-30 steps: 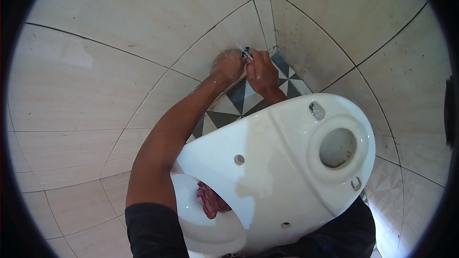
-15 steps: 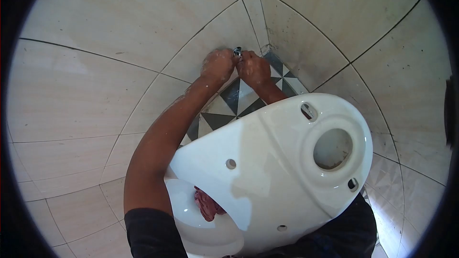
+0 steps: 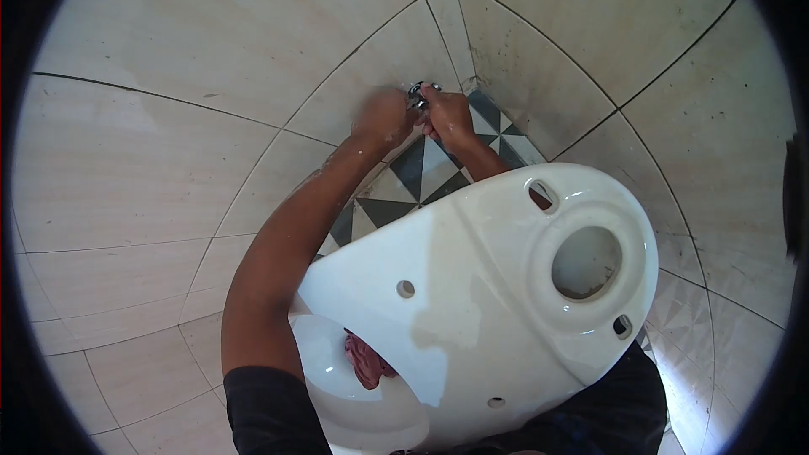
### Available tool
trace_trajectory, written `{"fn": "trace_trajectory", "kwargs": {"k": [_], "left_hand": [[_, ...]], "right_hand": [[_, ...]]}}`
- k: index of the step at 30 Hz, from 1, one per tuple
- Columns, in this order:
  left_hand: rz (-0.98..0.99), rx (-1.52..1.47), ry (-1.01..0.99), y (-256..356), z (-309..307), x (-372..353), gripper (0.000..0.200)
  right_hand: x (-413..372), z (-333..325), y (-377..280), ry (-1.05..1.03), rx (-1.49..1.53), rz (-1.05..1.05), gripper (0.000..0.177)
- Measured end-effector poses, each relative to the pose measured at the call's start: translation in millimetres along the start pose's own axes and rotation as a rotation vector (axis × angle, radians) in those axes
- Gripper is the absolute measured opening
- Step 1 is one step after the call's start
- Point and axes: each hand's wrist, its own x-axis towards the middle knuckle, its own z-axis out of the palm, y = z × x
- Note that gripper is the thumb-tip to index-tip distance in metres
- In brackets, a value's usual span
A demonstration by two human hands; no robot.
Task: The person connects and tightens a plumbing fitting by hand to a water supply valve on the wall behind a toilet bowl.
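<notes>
Hands at a wall fitting, seen from the head view. The right hand (image 3: 450, 115) closes thumb and fingers on a chrome fitting (image 3: 418, 94), which sits low at the wall (image 3: 371, 42), near the corner where two tiled walls meet and just above the floor's far edge. The left hand (image 3: 383, 118) is curled beside it, close to the wall (motion blurs its outline, so whether it grips anything cannot be told). Below the hands, the patterned floor (image 3: 383, 211) shows dark and pale triangles running up into the corner. Nearer the viewer stands a white ceramic fixture (image 3: 480, 303); the left forearm passes along its left side, and the right forearm is partly hidden behind its far edge. A large round opening, two slots and two smaller round holes mark its top. A dark red cloth (image 3: 367, 361) lies in the basin at its near left end. Dark clothing (image 3: 602, 404) borders the near right edge.
</notes>
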Motion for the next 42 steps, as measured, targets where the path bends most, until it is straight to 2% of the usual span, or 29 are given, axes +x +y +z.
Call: {"fn": "trace_trajectory", "kwargs": {"k": [1,3,4,6,10,13,15,16,18,22,24,25,27,28,30,34,37,40,42], "left_hand": [[0.002,-0.001,-0.001,-2,4,2,0.027],[0.093,-0.048,0.136,-4,10,5,0.026],[0.094,-0.046,0.135,-5,13,6,0.026],[0.067,-0.046,0.106,2,8,3,0.028],[0.072,-0.041,0.103,6,8,2,0.03],[0.098,0.019,0.073,2,12,1,0.031],[0.164,0.107,0.064,0,11,1,0.031],[0.166,0.106,0.064,0,11,1,0.031],[0.018,0.029,0.006,10,1,-1,0.032],[0.084,0.035,0.054,-2,12,5,0.033],[0.063,-0.007,0.077,-3,14,3,0.034],[0.063,-0.002,0.078,-4,14,3,0.034],[0.037,-0.006,0.071,-5,16,5,0.034],[0.036,-0.01,0.071,-5,17,4,0.034],[0.056,-0.018,0.124,-5,18,2,0.034],[0.13,0.017,0.177,-8,18,2,0.034],[0.076,-0.067,0.112,-5,11,3,0.035],[0.137,-0.093,0.138,-5,9,3,0.037],[0.045,-0.098,0.033,-4,7,5,0.037]], "right_hand": [[3,-2,-1,0.002,0.0,0.001,0.045],[10,-10,-2,-0.156,0.292,0.261,0.039],[13,-13,-2,-0.155,0.295,0.261,0.039],[17,-18,-3,-0.246,0.425,0.408,0.035],[20,-20,1,-0.293,0.461,0.429,0.036],[5,-8,-6,-0.218,0.402,0.327,0.036],[-6,3,-12,-0.041,0.322,0.258,0.035],[-6,2,-12,-0.038,0.323,0.258,0.035],[-2,0,-12,-0.079,0.33,0.311,0.033],[-3,-7,-12,-0.112,0.319,0.296,0.036],[2,-7,4,0.004,0.013,0.064,0.041],[3,-5,13,0.003,0.017,0.062,0.041],[0,-7,34,0.513,-0.641,-0.748,0.036],[-8,-12,32,0.511,-0.644,-0.747,0.036],[-26,-20,17,0.34,-0.98,-1.108,0.032],[-2,-17,23,0.363,-1.162,-1.13,0.028],[5,-16,24,0.374,-1.196,-1.145,0.025],[2,-14,21,0.309,-1.153,-1.044,0.025],[-2,-12,19,0.265,-1.05,-0.907,0.026]]}}
